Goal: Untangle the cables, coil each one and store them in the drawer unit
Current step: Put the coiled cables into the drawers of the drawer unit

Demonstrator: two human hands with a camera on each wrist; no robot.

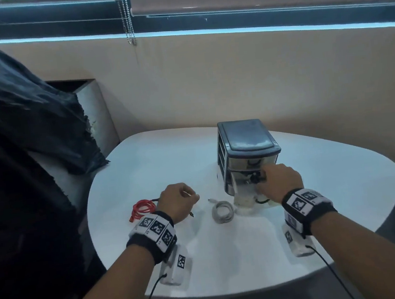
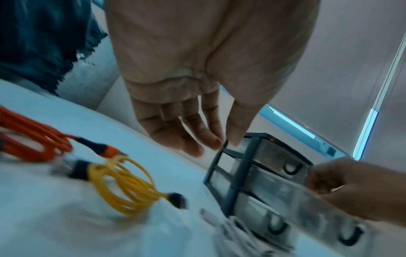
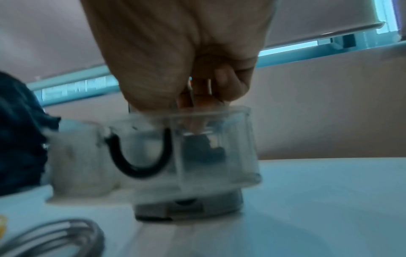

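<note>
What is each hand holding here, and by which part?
The left hand holds nothing; its fingers hang relaxed above the table. The right hand reaches into the pulled-out clear drawer, fingers curled onto a dark cable; the exact grip point is blurred.

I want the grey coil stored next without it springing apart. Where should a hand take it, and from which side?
Probably pinch across the bundled loops of the grey cable on its near-left arc, coming from above with the left hand, which hovers beside it with relaxed fingers. The coil lies flat on the table, and its loose white plug end points away at the far left, so gripping all strands together should keep it wound.
</note>
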